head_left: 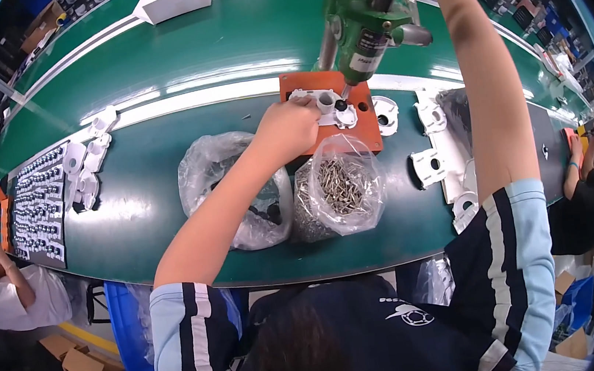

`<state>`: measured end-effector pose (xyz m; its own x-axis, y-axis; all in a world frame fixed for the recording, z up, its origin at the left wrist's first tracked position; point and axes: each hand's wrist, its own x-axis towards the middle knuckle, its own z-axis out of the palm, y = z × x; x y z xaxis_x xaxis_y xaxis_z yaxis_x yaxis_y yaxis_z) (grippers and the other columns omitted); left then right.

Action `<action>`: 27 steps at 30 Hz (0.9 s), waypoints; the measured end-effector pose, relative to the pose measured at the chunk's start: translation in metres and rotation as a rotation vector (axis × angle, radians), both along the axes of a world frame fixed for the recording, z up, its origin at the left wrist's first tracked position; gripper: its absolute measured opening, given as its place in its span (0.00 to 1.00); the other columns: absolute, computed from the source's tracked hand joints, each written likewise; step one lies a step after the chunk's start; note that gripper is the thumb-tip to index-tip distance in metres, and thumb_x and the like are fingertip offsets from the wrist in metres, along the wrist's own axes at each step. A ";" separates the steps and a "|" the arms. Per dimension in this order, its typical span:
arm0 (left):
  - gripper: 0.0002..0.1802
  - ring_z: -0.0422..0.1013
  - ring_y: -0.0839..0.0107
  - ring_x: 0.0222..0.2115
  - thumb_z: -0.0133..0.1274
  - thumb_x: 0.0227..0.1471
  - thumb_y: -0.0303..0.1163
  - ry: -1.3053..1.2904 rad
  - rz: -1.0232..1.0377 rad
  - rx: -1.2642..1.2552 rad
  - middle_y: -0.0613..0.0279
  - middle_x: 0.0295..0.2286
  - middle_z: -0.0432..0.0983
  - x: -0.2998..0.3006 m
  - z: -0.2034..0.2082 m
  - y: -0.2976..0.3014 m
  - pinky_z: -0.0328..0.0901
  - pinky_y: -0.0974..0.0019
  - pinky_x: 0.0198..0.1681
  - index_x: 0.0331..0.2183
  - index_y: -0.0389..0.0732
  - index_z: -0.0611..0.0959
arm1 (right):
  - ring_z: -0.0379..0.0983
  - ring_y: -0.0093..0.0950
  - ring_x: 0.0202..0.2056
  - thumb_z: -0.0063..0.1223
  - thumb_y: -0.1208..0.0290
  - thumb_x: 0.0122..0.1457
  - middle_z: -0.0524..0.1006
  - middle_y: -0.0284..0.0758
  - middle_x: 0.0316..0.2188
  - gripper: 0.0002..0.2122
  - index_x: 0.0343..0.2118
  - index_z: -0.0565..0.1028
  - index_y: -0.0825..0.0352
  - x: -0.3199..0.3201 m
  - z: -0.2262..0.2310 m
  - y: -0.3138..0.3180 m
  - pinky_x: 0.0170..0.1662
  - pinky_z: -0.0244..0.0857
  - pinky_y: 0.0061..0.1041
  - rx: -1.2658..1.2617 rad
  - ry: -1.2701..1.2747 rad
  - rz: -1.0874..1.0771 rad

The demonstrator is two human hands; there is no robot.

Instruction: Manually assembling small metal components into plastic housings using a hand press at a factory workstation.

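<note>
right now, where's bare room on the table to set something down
Bare green tabletop: between the left white plastic parts and the clear bag of dark pieces; less between the clear bag of silver fasteners and right white parts. Crowded: around the square orange block.

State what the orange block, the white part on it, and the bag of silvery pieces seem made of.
Orange block: painted metal or plastic; its even colour leaves that open. White part: likely moulded plastic, smooth and opaque. Bag: clear plastic film, crinkled and see-through. Silvery pieces: apparently metal, with bright glints.
</note>
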<state>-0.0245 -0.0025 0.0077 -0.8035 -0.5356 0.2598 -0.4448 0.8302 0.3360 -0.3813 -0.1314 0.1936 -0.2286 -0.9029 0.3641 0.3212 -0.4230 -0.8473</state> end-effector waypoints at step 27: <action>0.27 0.62 0.52 0.46 0.51 0.43 0.42 0.150 -0.018 -0.114 0.48 0.43 0.67 -0.003 -0.019 -0.032 0.51 0.56 0.53 0.46 0.41 0.69 | 0.69 0.25 0.25 0.44 0.56 0.57 0.74 0.31 0.25 0.15 0.38 0.69 0.63 0.127 -0.009 0.142 0.28 0.63 0.19 0.038 -0.096 -0.137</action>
<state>-0.0278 -0.0342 -0.0110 -0.7603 -0.4816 0.4359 -0.3813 0.8741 0.3008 -0.2540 0.0108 0.1845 -0.3824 -0.8737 0.3008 0.3432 -0.4365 -0.8317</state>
